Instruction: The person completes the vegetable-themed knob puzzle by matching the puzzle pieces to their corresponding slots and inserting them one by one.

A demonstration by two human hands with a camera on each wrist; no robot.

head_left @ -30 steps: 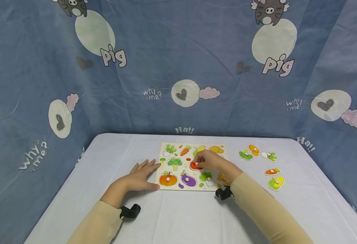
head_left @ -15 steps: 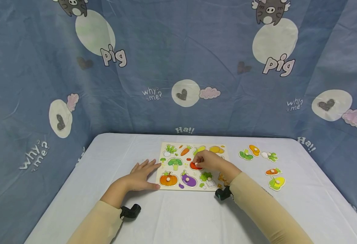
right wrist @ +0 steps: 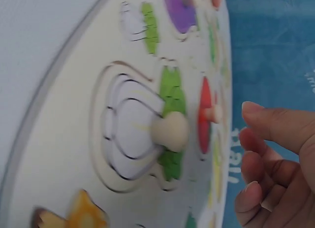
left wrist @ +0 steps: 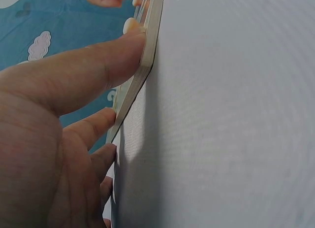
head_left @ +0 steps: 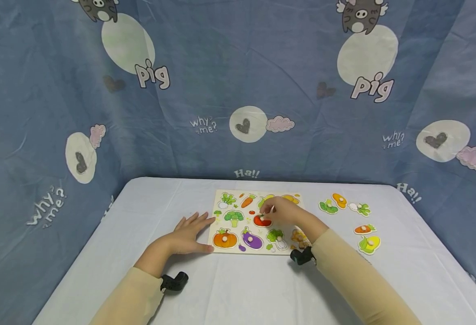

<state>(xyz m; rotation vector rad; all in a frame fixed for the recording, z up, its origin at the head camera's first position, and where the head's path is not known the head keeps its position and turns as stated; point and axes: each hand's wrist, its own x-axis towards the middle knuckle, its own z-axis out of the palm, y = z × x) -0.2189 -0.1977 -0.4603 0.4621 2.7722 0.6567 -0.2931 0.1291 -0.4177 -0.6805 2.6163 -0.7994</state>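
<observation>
A vegetable knob puzzle board [head_left: 262,251] lies on the white table. My left hand [head_left: 187,237] is spread at its left side, the thumb [left wrist: 115,60] and fingertips touching the edge. Over the board's right half is my right hand [head_left: 284,212], its fingers loosely bent and holding nothing. In the right wrist view its thumb tip is a little apart from the wooden knob of the tomato piece [right wrist: 203,132]. The tomato piece sits in the board's middle row. In the front row are pumpkin [head_left: 219,240], eggplant [head_left: 254,243] and bok choy [head_left: 276,235] pieces with knobs.
Several loose pieces lie right of the board: a green vegetable [head_left: 327,206], an orange squash-shaped piece [head_left: 337,199], a white radish [head_left: 361,208], a carrot [head_left: 361,229] and a yellow-green piece [head_left: 369,244]. A printed blue cloth [head_left: 205,153] hangs behind the table.
My right hand has let go of the tomato piece's knob and shifted slightly up and to the right. The left hand stays at the board's edge.
</observation>
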